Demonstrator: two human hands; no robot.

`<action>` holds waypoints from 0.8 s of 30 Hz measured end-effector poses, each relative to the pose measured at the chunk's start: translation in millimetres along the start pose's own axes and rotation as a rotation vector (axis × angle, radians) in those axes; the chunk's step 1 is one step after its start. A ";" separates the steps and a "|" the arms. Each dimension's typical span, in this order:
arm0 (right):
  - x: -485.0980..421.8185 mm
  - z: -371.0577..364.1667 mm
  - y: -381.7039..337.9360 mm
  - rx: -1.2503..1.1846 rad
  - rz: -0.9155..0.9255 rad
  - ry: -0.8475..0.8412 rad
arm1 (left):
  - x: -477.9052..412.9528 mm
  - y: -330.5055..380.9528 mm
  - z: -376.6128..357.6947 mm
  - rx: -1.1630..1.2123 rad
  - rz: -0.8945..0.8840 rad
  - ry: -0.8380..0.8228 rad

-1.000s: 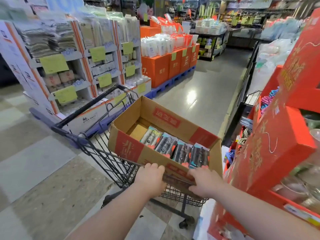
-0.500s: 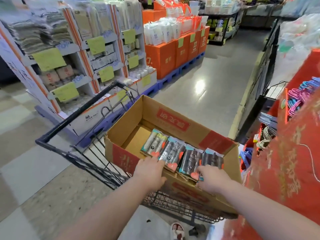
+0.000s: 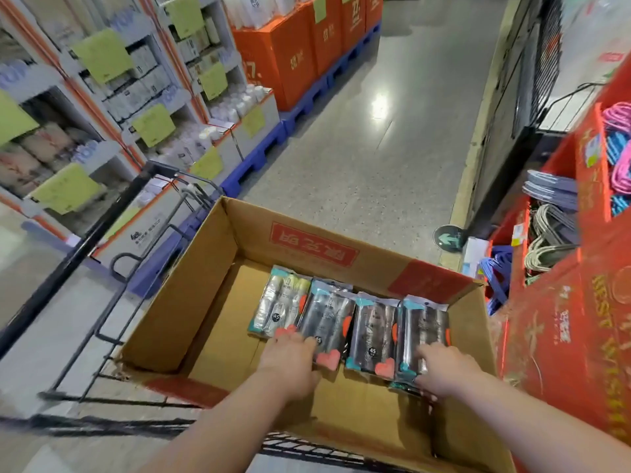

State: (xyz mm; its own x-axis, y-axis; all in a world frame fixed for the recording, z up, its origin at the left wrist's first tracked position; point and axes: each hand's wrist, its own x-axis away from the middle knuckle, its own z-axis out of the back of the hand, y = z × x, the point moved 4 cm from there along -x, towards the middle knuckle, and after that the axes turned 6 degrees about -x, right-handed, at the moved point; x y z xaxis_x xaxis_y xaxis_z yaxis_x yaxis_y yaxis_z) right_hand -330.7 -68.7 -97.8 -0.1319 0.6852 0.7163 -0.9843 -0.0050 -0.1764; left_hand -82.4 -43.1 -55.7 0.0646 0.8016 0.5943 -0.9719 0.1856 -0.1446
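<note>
- Counted four packs (image 3: pixel 372 332), lying flat, side by side, inside one box (image 3: pixel 218 278).
- Saw that box sitting atop one cart (image 3: pixel 112 254).
- Found left hand (image 3: pixel 290 356) palm down, fingers straight, touching the two leftmost packs' near ends, gripping nothing.
- Found right hand (image 3: pixel 444 370) pinching the rightmost pack's near end.
- Noted both forearms stretched forward.

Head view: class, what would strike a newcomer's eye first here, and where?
An open brown cardboard box with red labels fills the middle, resting on a black wire shopping cart. Four shiny plastic-wrapped packets lie in a row on its floor, the left hand and right hand touching their near ends.
</note>
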 end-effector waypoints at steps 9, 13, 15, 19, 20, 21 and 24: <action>-56.4 -12.8 37.9 -0.116 -0.118 -0.090 | -63.3 1.4 -13.8 0.053 0.008 -0.142; -77.0 -21.7 49.6 -0.191 -0.171 -0.105 | -88.0 -3.6 -24.8 0.104 0.034 -0.157; -85.4 -25.3 51.9 -0.231 -0.191 -0.106 | -98.7 -6.4 -30.4 0.124 0.054 -0.158; -100.2 -32.9 54.3 -0.354 -0.248 -0.089 | -117.7 -12.7 -41.4 0.206 0.112 -0.167; -102.6 -34.8 54.3 -0.394 -0.263 -0.079 | -121.6 -14.8 -44.0 0.228 0.128 -0.166; -104.6 -36.7 54.3 -0.431 -0.277 -0.065 | -124.8 -16.5 -46.1 0.252 0.144 -0.162; -109.6 -39.7 54.8 -0.520 -0.301 0.020 | -133.6 -21.7 -51.6 0.352 0.198 -0.153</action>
State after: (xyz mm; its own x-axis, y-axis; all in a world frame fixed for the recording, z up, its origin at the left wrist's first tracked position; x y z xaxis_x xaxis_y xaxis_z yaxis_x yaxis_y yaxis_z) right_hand -365.5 -115.2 -212.7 0.1512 0.6145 0.7743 -0.7907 0.5453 -0.2784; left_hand -58.3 -124.9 -172.8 -0.1390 0.7040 0.6965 -0.9819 -0.1896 -0.0043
